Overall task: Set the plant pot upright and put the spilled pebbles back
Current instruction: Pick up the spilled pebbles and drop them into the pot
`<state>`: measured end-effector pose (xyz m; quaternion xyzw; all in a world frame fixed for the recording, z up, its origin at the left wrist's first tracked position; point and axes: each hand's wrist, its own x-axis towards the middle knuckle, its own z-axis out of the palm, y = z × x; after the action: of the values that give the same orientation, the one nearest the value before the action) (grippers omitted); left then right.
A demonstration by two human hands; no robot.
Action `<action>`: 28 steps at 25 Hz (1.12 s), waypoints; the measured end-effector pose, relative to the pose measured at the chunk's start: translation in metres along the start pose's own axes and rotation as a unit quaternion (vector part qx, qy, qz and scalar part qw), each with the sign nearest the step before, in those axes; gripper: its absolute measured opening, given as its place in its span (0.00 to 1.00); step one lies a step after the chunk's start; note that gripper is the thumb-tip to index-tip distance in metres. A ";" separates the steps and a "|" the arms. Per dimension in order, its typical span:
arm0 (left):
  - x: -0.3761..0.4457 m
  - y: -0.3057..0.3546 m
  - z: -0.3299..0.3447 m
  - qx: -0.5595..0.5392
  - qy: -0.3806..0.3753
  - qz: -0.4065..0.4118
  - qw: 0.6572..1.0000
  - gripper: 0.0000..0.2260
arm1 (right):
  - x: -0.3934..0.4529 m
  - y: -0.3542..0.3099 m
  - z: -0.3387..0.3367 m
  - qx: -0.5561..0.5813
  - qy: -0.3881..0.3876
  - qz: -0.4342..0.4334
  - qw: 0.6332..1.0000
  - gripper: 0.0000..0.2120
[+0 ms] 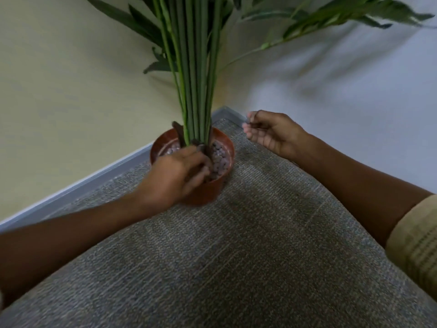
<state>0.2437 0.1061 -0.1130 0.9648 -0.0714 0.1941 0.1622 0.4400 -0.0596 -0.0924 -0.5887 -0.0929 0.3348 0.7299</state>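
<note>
Grey carpet (236,245) fills the near ground, running up into a corner where a cream wall (59,79) meets a paler one (343,91), with a grey skirting strip (71,188) along the base.

Nearest: two bare forearms, one sleeve cuff (416,245) at the right edge.

Left hand (179,174): down over the near rim of the plant pot (208,192), fingers curled into the pebbles (220,159). Motion blur here; cannot tell whether it is holding pebbles or only pressing them level.

Right hand (274,133): in the air, right of the pot and clear of it, fingers loosely curled; appears to hold nothing.

Pot: one, reddish-brown plastic, standing upright on the carpet close to the corner. Pebbles sit inside around the stems (198,91). None visible loose on the carpet.

Counts: pot 1; hands 2; stems roughly a dozen in one tight bundle, too packed to count exactly; pebbles many, uncountable.

Risks, as judged:
- Tall plant, small light pot. Top-heavy. A push from the left hand against the stems could tip it again, since the right hand is not steadying it.
- Pebbles lie near the rim on the right side; pressing could flick some over the edge.
- Stray pebbles may hide under the forearms or out of frame.
</note>
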 end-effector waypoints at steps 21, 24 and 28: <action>-0.014 -0.028 0.053 0.008 0.028 -0.125 0.992 0.12 | -0.038 -0.037 -0.039 -0.311 -0.022 0.120 0.943 0.17; -0.019 -0.030 0.059 0.016 0.053 -0.128 0.990 0.12 | -0.043 -0.030 -0.030 -0.326 -0.042 0.111 0.938 0.17; -0.026 -0.028 0.062 0.027 0.050 -0.130 0.990 0.17 | -0.046 0.009 -0.001 -0.582 -0.042 -0.066 0.809 0.28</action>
<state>0.2469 0.1135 -0.1852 0.9590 0.0679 0.2215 0.1634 0.4016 -0.0872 -0.0891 -0.8810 -0.3398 0.1935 0.2664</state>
